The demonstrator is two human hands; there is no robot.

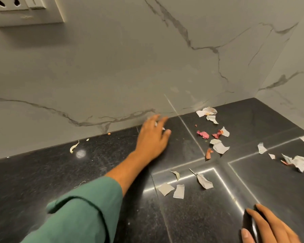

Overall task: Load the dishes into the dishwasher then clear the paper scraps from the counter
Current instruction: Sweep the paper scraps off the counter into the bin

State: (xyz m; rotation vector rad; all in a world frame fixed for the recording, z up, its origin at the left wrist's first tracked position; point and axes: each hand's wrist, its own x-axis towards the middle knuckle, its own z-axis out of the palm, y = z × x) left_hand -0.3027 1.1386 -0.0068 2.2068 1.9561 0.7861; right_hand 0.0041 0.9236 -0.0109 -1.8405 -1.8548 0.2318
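Black speckled counter [42, 181], white and pink scraps [219, 147].

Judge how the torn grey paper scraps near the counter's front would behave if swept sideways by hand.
The grey scraps look thin and curl-edged, so probably very light and floppy. On the glossy black counter they would likely slide easily, though some may snag in its grooves or flutter away from the left hand.

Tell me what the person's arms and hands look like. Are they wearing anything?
The left arm wears a green sleeve, loose and creased, with its cuff ending partway along the forearm. The left hand is bare: no glove, and no ring that can be made out in the blur. The right hand is bare too; its sleeve is out of view.
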